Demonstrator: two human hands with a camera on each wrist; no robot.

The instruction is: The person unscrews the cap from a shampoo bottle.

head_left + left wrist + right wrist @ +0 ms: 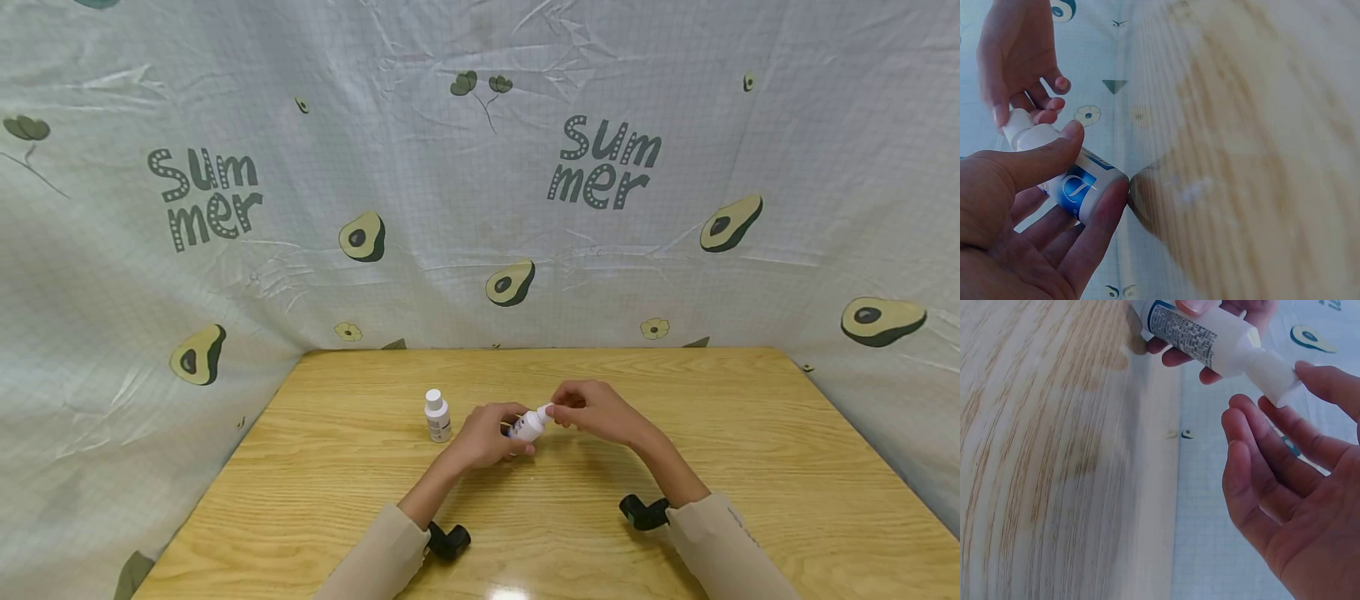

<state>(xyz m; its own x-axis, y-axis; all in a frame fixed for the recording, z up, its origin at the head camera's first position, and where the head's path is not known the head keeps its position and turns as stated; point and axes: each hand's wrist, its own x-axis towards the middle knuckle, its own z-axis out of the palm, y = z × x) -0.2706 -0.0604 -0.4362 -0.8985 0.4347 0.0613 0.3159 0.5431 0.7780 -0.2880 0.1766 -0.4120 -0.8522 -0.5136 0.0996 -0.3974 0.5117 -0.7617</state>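
Note:
A small white plastic bottle (527,427) with a blue and white label is tilted over the table, its cap end toward the right. My left hand (486,435) grips its body, thumb on the near side and fingers round the other. On the bottle's white cap (1272,378), the thumb and index finger of my right hand (600,410) pinch from either side. The other fingers of that hand are loosely bent, apart from the bottle, in the right wrist view. A second white bottle (438,417), capped, stands upright to the left of my left hand.
The wooden table (337,500) reaches back to a hanging cloth (435,167) printed with avocados and lettering. More cloth hangs along both sides. A black wrist device (448,542) is at the left sleeve, another black device (643,512) at the right.

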